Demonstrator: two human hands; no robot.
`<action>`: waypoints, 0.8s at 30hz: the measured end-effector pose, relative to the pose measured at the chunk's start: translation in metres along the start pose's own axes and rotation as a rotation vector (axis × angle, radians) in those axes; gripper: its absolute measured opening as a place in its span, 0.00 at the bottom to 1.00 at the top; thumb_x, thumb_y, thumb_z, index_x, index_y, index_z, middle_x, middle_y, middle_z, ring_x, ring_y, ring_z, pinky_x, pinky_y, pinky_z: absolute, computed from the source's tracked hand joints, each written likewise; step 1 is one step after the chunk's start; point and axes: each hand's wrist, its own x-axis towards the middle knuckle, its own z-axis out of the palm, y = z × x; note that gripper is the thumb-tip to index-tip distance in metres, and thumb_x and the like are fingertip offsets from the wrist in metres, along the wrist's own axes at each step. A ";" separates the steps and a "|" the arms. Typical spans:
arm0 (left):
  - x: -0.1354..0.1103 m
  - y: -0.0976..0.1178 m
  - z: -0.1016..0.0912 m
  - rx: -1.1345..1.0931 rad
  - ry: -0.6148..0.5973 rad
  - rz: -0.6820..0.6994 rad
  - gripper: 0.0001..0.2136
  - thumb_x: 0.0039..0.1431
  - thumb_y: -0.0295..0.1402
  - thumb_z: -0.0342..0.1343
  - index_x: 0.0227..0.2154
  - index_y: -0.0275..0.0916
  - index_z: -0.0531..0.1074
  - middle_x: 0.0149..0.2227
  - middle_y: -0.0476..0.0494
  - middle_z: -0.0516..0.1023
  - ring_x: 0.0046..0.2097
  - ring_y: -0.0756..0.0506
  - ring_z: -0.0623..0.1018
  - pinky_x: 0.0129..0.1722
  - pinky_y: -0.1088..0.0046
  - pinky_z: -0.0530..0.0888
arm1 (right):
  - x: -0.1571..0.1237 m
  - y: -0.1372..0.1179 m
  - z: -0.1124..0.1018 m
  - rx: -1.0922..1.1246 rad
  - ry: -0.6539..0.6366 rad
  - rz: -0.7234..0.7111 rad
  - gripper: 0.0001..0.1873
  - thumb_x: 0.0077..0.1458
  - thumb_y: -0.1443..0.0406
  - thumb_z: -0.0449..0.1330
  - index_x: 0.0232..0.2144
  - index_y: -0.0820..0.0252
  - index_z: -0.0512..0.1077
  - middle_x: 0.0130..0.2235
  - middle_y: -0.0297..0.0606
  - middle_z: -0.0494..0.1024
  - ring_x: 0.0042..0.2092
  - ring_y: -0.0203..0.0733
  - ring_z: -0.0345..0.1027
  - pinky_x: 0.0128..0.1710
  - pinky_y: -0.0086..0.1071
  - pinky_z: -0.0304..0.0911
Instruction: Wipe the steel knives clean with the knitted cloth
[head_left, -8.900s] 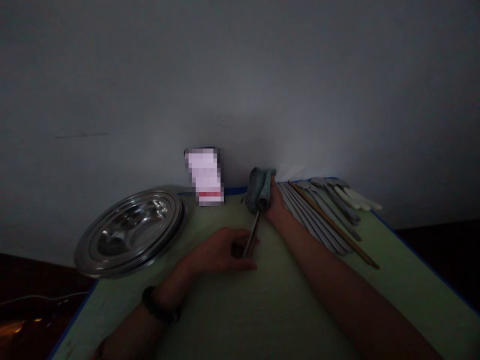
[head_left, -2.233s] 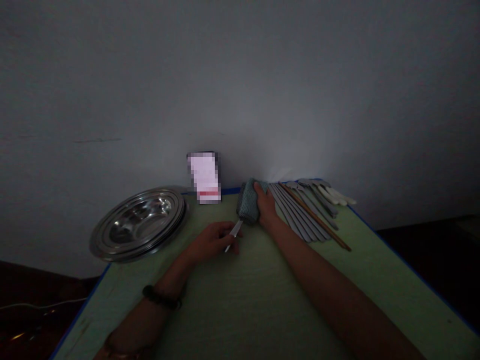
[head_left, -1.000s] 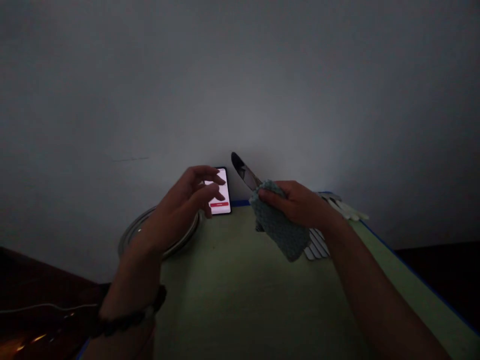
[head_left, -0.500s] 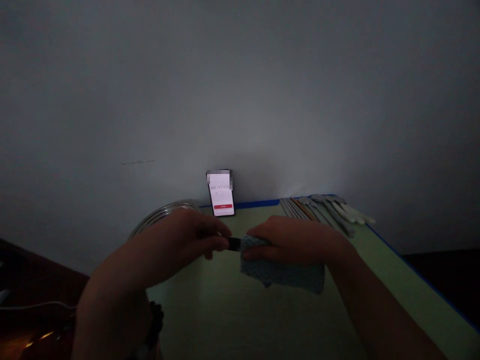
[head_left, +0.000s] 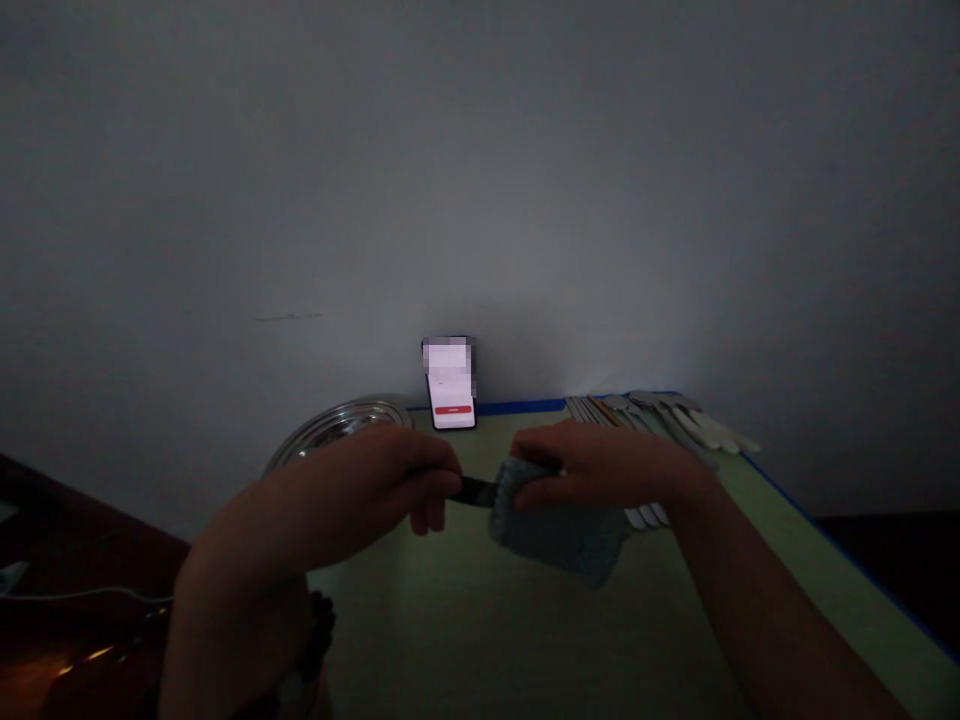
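My left hand point(head_left: 409, 475) pinches one end of a dark, narrow strip point(head_left: 477, 491), which looks like a utensil's handle. The strip's other end runs into a blue-grey textured cloth point(head_left: 562, 535). Around that end my right hand point(head_left: 581, 462) grips the cloth, thumb in front, with the cloth's loose part hanging below. What lies inside the fold is hidden. Both hands are above the table, the right one in front of a row of cutlery. Pale narrow ends point(head_left: 646, 516) show beneath the right hand; I cannot tell which pieces they belong to.
Chopsticks point(head_left: 582, 410), metal spoons point(head_left: 646, 398) and white-handled utensils point(head_left: 709, 428) lie at the back right of the pale green table point(head_left: 480, 620). A shiny metal bowl point(head_left: 337, 420) stands behind my left hand. A lit phone point(head_left: 453, 390) leans against the wall point(head_left: 480, 180).
My right hand has shifted slightly along the cloth, and its hanging part now bunches closer in. More of the dark strip shows between the hands. The view has shifted slightly.
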 end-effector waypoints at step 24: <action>-0.004 -0.023 -0.012 -0.129 0.043 -0.074 0.13 0.61 0.37 0.48 0.27 0.40 0.76 0.31 0.49 0.79 0.32 0.49 0.77 0.33 0.77 0.69 | -0.038 0.026 -0.027 0.006 -0.074 0.166 0.17 0.56 0.54 0.53 0.29 0.60 0.73 0.28 0.34 0.77 0.28 0.36 0.68 0.26 0.27 0.58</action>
